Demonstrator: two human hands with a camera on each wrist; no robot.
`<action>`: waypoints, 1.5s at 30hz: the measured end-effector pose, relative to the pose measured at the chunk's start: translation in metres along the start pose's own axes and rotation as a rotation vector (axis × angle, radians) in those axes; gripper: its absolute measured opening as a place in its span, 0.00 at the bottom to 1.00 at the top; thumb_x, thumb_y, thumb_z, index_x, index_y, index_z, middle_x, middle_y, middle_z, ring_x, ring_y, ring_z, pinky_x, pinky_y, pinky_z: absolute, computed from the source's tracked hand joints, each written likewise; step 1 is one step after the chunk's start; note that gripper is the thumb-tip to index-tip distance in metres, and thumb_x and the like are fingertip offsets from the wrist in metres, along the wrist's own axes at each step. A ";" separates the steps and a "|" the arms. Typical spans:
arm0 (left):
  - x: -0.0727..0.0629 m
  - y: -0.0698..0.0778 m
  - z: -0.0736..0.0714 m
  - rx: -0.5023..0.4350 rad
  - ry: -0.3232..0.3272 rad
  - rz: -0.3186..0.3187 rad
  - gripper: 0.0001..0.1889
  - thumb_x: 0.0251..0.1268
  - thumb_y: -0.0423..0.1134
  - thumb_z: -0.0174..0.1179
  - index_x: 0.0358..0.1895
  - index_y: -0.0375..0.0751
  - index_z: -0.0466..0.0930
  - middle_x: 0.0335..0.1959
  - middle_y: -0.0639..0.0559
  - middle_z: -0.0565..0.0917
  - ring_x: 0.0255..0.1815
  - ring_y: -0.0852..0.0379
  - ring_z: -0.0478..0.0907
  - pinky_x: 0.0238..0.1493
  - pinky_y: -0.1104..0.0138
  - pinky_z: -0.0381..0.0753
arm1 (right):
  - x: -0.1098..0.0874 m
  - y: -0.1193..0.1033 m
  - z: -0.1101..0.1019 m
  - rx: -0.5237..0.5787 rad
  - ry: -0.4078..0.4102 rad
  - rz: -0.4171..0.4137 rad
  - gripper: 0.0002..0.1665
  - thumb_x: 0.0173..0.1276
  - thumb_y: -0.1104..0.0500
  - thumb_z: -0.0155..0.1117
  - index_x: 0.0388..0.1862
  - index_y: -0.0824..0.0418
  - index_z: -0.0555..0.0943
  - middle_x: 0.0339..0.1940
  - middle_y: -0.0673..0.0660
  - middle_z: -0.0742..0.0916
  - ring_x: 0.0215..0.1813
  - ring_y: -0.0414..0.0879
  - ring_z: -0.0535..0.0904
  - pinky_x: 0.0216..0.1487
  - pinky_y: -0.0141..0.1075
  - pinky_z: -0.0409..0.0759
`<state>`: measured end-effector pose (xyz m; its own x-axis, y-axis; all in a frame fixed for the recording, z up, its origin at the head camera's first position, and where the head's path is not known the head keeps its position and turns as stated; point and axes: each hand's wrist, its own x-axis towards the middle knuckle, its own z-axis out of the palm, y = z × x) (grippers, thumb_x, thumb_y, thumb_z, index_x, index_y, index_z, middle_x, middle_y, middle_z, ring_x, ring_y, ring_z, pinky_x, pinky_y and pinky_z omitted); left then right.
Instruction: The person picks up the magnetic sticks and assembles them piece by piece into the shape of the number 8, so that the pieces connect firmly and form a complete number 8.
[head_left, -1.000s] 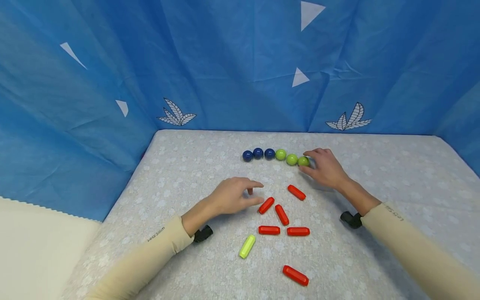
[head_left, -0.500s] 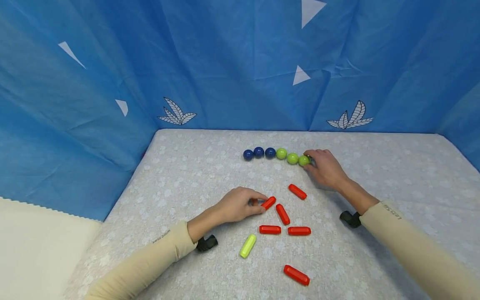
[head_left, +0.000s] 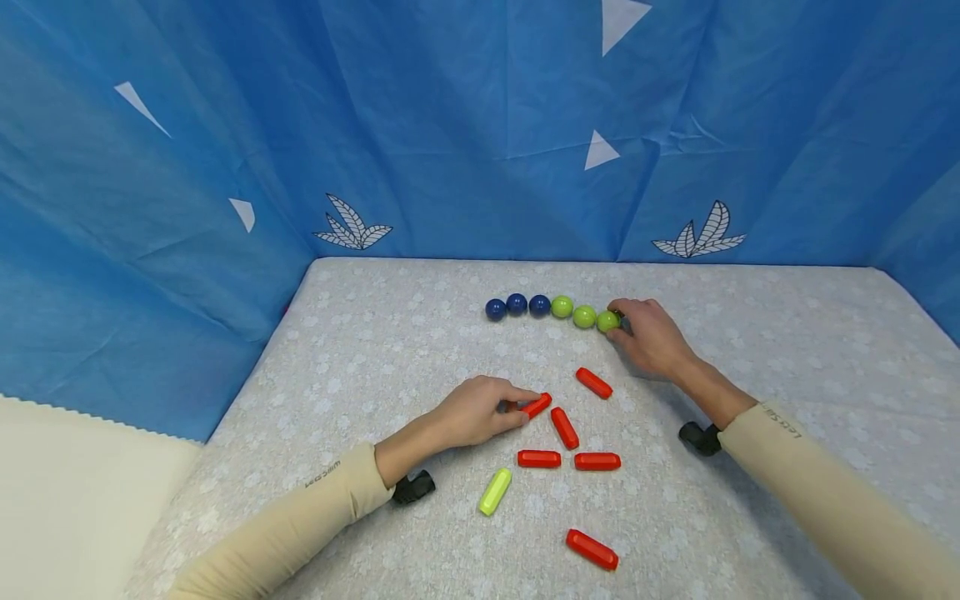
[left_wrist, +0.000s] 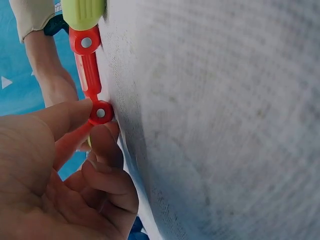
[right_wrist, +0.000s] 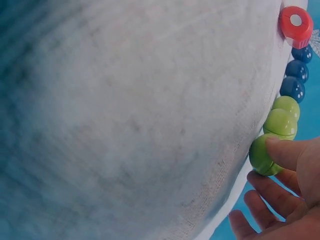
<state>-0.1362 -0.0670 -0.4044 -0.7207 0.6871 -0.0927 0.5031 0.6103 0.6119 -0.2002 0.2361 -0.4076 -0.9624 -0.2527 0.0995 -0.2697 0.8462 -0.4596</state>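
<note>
So the red stick (head_left: 537, 406) is down at the cloth (head_left: 360, 358) near mid-table, just beside another red stick (head_left: 565, 428), and the left hand (head_left: 476, 411) pinches it between thumb and index finger. Can't tell if it's lifted at all. Looks like hard plastic, so I'd guess light, stiff and not fragile. The flat sides should give decent grip; I'd take it there and keep fingers off the ends, since that silver dot (left_wrist: 101, 113) could be a magnet that tugs at neighbours. The green ball (head_left: 607, 322) sits at the right end of the row, and the right hand (head_left: 652, 337) has its thumb and fingers around it. Shiny and round, so probably slippery and happy to roll; I'd hold it across the widest part. Pose-wise, both arms reach in from the near side. The left one points its fingers rightward, while the right one stretches farther up the table and angles in leftward.
</note>
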 end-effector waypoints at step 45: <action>0.001 0.000 -0.001 0.027 -0.013 0.014 0.19 0.71 0.43 0.61 0.63 0.51 0.80 0.35 0.62 0.80 0.29 0.62 0.70 0.32 0.68 0.69 | -0.026 -0.057 0.024 0.050 -0.065 -0.195 0.15 0.64 0.57 0.73 0.46 0.62 0.83 0.36 0.51 0.83 0.41 0.51 0.75 0.42 0.44 0.73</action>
<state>-0.1371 -0.0668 -0.4032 -0.7075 0.7004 -0.0943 0.5261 0.6111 0.5914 -0.1591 0.1828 -0.4052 -0.8877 -0.4402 0.1347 -0.4470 0.7543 -0.4808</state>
